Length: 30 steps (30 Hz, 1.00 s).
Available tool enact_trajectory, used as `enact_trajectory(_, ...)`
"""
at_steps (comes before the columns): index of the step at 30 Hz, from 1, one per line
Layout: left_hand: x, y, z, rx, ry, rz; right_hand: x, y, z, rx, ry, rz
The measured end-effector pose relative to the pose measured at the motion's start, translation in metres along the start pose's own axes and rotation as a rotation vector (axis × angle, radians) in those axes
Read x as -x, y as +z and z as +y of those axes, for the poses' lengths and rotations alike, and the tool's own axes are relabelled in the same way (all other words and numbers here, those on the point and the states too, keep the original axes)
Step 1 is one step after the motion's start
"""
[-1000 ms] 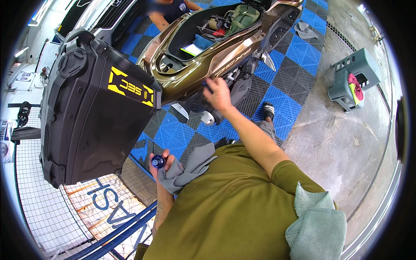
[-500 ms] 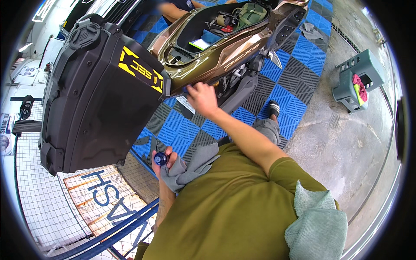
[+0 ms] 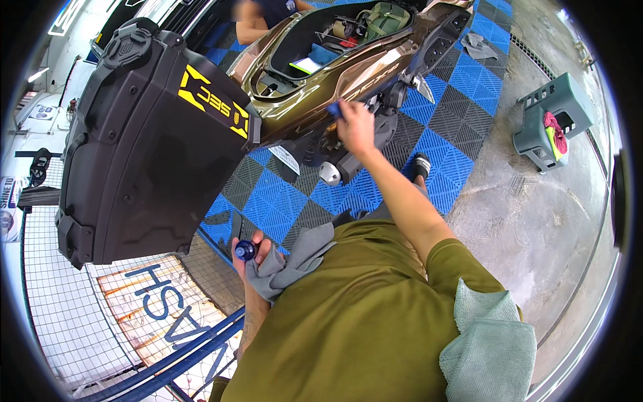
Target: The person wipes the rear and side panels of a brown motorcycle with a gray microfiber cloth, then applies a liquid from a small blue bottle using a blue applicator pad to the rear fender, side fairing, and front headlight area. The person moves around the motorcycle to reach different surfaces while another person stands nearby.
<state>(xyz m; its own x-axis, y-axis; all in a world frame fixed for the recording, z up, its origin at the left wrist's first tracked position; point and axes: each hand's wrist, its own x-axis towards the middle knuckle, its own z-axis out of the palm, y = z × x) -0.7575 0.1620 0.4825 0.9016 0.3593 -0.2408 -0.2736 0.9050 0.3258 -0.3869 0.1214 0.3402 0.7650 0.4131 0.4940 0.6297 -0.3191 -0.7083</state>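
1. Right hand (image 3: 357, 127): shifted since the earlier frame, from near the black box (image 3: 154, 167) to farther along the scooter's brown side panel (image 3: 301, 112).
2. Blue pad (image 3: 334, 110), one: pinched in the right grip, at the panel's lower part, presumably to keep its face toward the surface.
3. Dark blue bottle (image 3: 245, 250), one: left hand (image 3: 242, 266) curled around it, cap end up (likely against spills).
4. Grey cloth (image 3: 298, 258), one: bunched by the same hand, probably for ready reach.
5. Green cloth (image 3: 492, 348), one: draped over the right shoulder, seemingly to stay off the floor.
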Motion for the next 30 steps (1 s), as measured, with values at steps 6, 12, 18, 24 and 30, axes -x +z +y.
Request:
enact_trajectory(6, -0.008, 0.003, -0.004, -0.035, -0.025, 0.040, 0.028, 0.032, -0.043, -0.129, 0.016, 0.010)
enact_trajectory(12, -0.008, 0.003, 0.002, -0.055, -0.043, -0.026, 0.027, 0.028, -0.024, -0.052, -0.042, 0.036)
enact_trajectory(18, -0.003, 0.000, 0.003, -0.009, -0.031, -0.026, 0.035, 0.040, -0.033, -0.092, -0.042, -0.158)
enact_trajectory(24, -0.011, 0.000, 0.005, 0.014, -0.028, -0.054, 0.050, 0.045, -0.032, 0.014, -0.168, -0.125)
enact_trajectory(30, -0.018, -0.003, -0.001, -0.021, -0.001, 0.003, -0.031, -0.023, 0.070, -0.036, -0.008, 0.064)
